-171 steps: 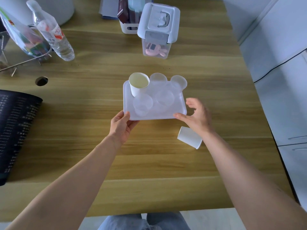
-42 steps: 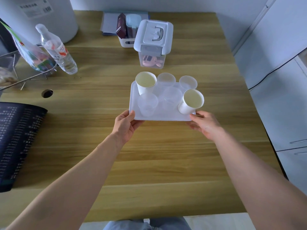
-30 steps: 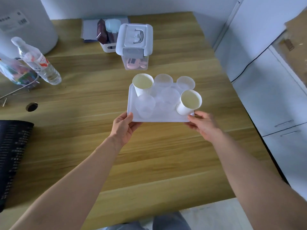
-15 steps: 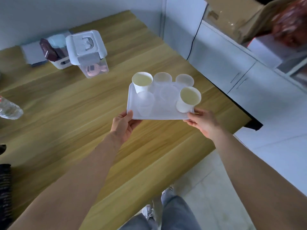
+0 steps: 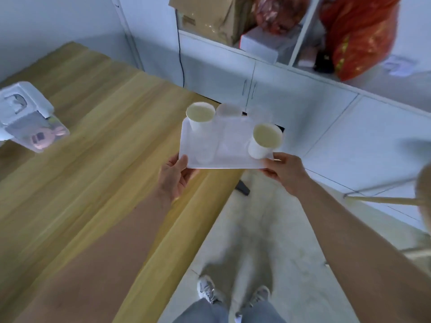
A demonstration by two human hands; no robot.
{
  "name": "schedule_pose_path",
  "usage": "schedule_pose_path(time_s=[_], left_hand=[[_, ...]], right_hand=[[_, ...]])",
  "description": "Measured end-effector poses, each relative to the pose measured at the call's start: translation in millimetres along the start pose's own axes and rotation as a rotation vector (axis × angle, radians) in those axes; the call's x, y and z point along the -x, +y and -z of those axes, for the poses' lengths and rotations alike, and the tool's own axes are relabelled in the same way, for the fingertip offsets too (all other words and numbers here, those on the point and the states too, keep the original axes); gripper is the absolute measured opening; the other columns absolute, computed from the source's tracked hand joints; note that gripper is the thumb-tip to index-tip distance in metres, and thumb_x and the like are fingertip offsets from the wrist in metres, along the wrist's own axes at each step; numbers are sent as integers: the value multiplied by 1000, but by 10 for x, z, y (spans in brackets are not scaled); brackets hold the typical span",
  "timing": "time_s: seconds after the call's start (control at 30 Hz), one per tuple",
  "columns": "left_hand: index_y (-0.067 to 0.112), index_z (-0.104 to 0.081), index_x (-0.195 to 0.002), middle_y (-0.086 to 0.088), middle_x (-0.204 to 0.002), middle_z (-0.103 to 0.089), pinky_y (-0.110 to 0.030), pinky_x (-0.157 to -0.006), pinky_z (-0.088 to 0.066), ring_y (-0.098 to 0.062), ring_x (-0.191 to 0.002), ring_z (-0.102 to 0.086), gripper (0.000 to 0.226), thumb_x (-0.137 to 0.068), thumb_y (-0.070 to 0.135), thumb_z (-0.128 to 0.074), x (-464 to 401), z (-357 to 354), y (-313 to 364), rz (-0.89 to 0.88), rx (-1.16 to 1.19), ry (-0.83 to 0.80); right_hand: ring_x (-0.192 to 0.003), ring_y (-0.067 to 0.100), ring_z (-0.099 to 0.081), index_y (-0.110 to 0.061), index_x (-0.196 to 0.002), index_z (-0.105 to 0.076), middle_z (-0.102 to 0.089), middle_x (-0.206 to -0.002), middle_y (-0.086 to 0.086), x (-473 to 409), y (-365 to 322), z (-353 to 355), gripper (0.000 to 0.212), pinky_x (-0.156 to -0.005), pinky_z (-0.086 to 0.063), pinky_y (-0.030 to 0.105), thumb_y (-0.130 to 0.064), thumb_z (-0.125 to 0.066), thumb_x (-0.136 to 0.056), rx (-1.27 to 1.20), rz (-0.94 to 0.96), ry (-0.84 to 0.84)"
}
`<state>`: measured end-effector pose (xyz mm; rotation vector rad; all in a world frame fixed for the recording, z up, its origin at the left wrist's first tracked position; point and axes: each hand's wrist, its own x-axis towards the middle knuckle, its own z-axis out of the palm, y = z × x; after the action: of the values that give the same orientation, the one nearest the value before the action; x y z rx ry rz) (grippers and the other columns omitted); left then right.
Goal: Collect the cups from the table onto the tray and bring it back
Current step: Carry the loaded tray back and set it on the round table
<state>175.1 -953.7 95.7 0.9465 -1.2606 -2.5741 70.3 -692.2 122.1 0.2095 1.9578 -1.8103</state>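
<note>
A white tray (image 5: 235, 162) is held in the air over the right edge of the wooden table (image 5: 88, 141). My left hand (image 5: 173, 177) grips its near left corner and my right hand (image 5: 285, 171) grips its near right corner. On the tray stand a white paper cup (image 5: 200, 116) at the far left and another paper cup (image 5: 264, 141) at the near right. Several clear plastic cups (image 5: 227, 111) stand between and behind them, blurred and hard to separate.
A lidded clear storage box (image 5: 28, 117) sits on the table at the left. White cabinets (image 5: 291, 94) run along the right, with cardboard and a red bag (image 5: 356, 33) on top. Grey floor and my shoes (image 5: 207, 290) show below. A wooden pole (image 5: 382, 200) pokes in at right.
I have lifted the tray off the table and turned right with it. The table has slid left in view, and the floor and cabinets now fill the right side.
</note>
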Motion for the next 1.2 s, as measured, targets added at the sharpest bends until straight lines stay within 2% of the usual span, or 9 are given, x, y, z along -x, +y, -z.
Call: schedule_pose_path(time_s=[0.13, 0.33, 0.4, 0.6, 0.77, 0.9, 1.07, 1.2], left_hand=[[2, -55, -128, -11, -110, -69, -28, -73, -60, -19, -86, -74, 31, -98, 7, -50, 57, -506, -317, 44, -46, -96], [4, -54, -132, -19, -125, -64, -32, -73, -59, -27, -96, -71, 35, -97, 10, -52, 260, -1275, -900, 113, -120, -216], [7, -51, -134, -19, -126, -63, -33, -72, -59, -26, -93, -72, 38, -97, 9, -53, 354, -1531, -1117, 132, -131, -240], [10, -45, -139, -15, -116, -65, -37, -71, -61, -29, -94, -70, 44, -96, 7, -53, 701, -2264, -1836, 208, -169, -311], [10, -47, -138, -14, -116, -65, -36, -71, -60, -28, -95, -70, 42, -96, 8, -53, 917, -2767, -2355, 273, -198, -377], [11, -47, -138, -14, -117, -64, -36, -74, -60, -27, -95, -68, 41, -97, 7, -51, 1116, -3149, -2730, 330, -246, -456], [11, -49, -138, -13, -117, -65, -36, -75, -60, -27, -96, -68, 42, -96, 6, -53, 1230, -3649, -3100, 382, -329, -551], [12, -51, -137, -12, -122, -64, -32, -73, -60, -25, -99, -68, 40, -97, 8, -52, 1255, -4043, -3372, 407, -404, -637]], right_hand=[[-64, 15, -72, -2, -102, -63, -69, -89, 10, 243, 92, 620, 15, -61, -57, 18, 2, -65, -88, -55, 4, 92], [-59, 12, -71, 2, -107, -62, -67, -89, 13, 668, 296, 1598, 18, -62, -57, 18, 2, -64, -89, -120, 2, 231], [-58, 11, -71, 2, -109, -61, -66, -90, 14, 822, 374, 1940, 20, -61, -57, 18, 2, -63, -90, -140, -8, 270], [-64, 13, -70, 0, -113, -60, -67, -84, 8, 1277, 663, 2887, 24, -65, -59, 18, 4, -62, -90, -180, -30, 403], [-61, 10, -72, 2, -119, -60, -69, -91, 12, 1559, 932, 3569, 29, -62, -57, 17, 0, -64, -90, -207, -47, 497], [-62, 10, -70, 1, -116, -60, -67, -93, 12, 1847, 1131, 4006, 26, -66, -59, 19, 1, -62, -91, -259, -61, 594], [-61, 9, -71, -4, -113, -61, -68, -88, 8, 2151, 1301, 4437, 24, -60, -56, 17, 1, -63, -90, -332, -50, 692], [-73, 18, -70, -1, -116, -61, -68, -93, 11, 2289, 1406, 4738, 30, -73, -57, 26, -2, -68, -87, -388, -54, 789]])
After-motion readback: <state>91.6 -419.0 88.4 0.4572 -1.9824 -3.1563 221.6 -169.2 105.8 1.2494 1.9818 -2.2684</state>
